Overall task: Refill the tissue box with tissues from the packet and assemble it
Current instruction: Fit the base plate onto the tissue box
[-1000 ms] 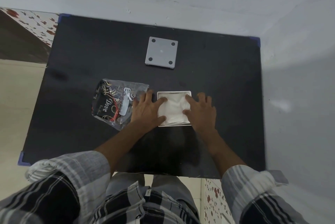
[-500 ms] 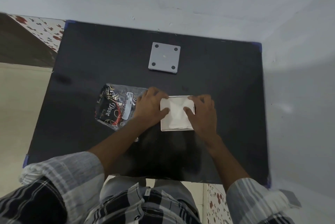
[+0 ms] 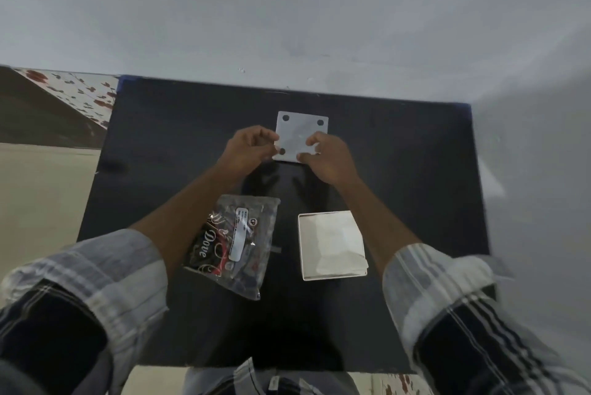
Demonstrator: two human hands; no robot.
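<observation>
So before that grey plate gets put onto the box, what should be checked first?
1. Both hands on the plate: ok, left hand and right hand pinch its near corners.
2. Box filled: ok, white tissues show inside.
3. Tissues sit below the rim: cannot tell.
4. Box opening unobstructed: ok, nothing over it.
5. Packet out of the way: ok, lying left of the box, apart from it.
</observation>
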